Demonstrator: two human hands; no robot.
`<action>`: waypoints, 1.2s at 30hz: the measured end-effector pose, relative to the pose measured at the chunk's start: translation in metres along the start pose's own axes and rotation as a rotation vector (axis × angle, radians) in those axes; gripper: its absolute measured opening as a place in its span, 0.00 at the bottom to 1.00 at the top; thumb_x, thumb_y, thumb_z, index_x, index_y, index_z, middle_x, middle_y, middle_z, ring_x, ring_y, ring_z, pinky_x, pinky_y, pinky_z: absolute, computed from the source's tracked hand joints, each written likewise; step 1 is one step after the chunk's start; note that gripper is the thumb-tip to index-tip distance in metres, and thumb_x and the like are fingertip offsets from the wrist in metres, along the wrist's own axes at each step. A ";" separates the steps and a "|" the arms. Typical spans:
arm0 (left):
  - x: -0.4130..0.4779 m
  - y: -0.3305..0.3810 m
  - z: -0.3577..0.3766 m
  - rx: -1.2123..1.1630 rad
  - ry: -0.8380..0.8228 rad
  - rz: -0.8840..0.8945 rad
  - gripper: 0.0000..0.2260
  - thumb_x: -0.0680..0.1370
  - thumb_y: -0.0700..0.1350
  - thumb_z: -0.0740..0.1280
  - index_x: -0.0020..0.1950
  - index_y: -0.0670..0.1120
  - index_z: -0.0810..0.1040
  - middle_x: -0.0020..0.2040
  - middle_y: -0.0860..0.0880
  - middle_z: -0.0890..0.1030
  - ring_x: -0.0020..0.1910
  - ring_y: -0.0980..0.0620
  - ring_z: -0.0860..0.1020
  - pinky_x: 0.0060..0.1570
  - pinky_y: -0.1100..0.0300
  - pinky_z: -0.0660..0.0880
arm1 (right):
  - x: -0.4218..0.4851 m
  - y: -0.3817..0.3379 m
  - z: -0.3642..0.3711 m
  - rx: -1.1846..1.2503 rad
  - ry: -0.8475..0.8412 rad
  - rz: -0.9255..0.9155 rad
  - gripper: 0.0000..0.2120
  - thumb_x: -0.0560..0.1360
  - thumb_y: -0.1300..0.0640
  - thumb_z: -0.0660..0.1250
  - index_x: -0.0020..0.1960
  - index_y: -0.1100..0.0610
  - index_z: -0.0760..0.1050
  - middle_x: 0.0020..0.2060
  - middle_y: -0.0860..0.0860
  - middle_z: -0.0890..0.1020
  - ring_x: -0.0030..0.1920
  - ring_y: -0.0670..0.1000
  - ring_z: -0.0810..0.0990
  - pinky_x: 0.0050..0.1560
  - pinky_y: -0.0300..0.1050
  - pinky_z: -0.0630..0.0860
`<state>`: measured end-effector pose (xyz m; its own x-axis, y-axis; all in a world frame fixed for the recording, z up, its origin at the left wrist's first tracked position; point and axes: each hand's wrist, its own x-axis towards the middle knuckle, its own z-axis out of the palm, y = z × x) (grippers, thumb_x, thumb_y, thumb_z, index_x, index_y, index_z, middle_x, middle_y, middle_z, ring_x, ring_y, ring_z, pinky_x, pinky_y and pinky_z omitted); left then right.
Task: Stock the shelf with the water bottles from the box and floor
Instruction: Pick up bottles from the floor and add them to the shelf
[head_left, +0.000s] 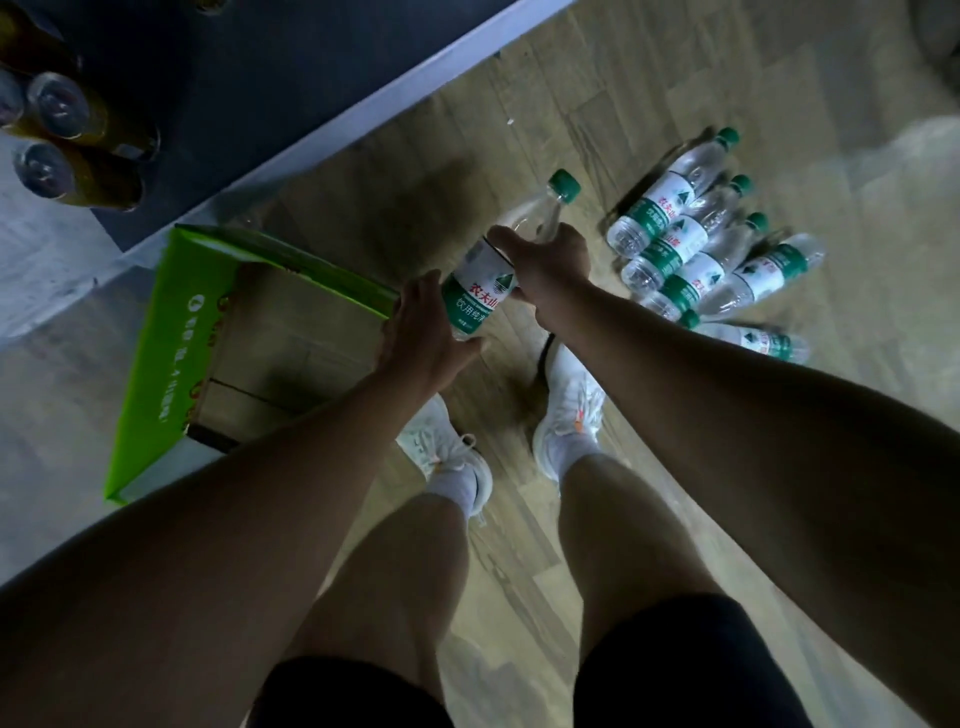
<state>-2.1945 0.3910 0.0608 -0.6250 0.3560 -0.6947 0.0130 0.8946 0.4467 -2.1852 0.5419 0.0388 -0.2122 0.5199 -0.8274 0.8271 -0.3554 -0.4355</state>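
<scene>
- The floor (597, 98) is pale wood-pattern plank, dimly lit. A person stands on it in white shoes (570, 410) and dark shorts.
- At upper left runs the low shelf (223, 88), a dark board with a pale front edge. Amber drink containers with metal tops (67, 111) stand at its left end.
- A green cardboard box (156, 364) sits open on the floor just beside the shelf edge, its brown inner bottom showing.
- A cluster of water bottles (691, 244) with green caps lies on the floor to the right, touching one another.
- One water bottle (480, 291) is held tilted above the floor between box and cluster, cap pointing away.
- The right hand (548, 265) grips its shoulder with fingers (501, 239) curled round the clear plastic.
- The left hand (421, 332) lies against the lower label, its fingers nearly straight, thumb under the base.
</scene>
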 end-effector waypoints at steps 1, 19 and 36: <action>-0.008 0.006 -0.008 -0.027 -0.021 -0.008 0.43 0.67 0.52 0.77 0.75 0.44 0.58 0.70 0.42 0.67 0.69 0.42 0.68 0.65 0.42 0.69 | -0.014 -0.007 -0.005 -0.010 -0.010 -0.021 0.33 0.62 0.44 0.78 0.61 0.57 0.73 0.52 0.53 0.82 0.48 0.53 0.83 0.44 0.52 0.84; -0.198 0.087 -0.125 -0.312 0.246 0.006 0.34 0.62 0.53 0.76 0.64 0.42 0.71 0.58 0.44 0.78 0.56 0.46 0.78 0.55 0.53 0.76 | -0.274 -0.088 -0.091 -0.197 -0.136 -0.559 0.28 0.72 0.45 0.73 0.68 0.52 0.72 0.55 0.44 0.82 0.48 0.44 0.82 0.41 0.32 0.74; -0.350 0.226 -0.214 -0.478 0.552 0.078 0.27 0.65 0.50 0.78 0.58 0.45 0.71 0.52 0.48 0.79 0.51 0.47 0.79 0.47 0.50 0.78 | -0.451 -0.198 -0.194 -0.178 -0.134 -0.853 0.27 0.67 0.46 0.78 0.61 0.52 0.73 0.45 0.42 0.81 0.42 0.38 0.79 0.39 0.28 0.73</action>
<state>-2.1400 0.4102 0.5257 -0.9400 0.1130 -0.3218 -0.1895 0.6115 0.7682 -2.1524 0.5282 0.5665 -0.8444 0.4535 -0.2852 0.4254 0.2442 -0.8714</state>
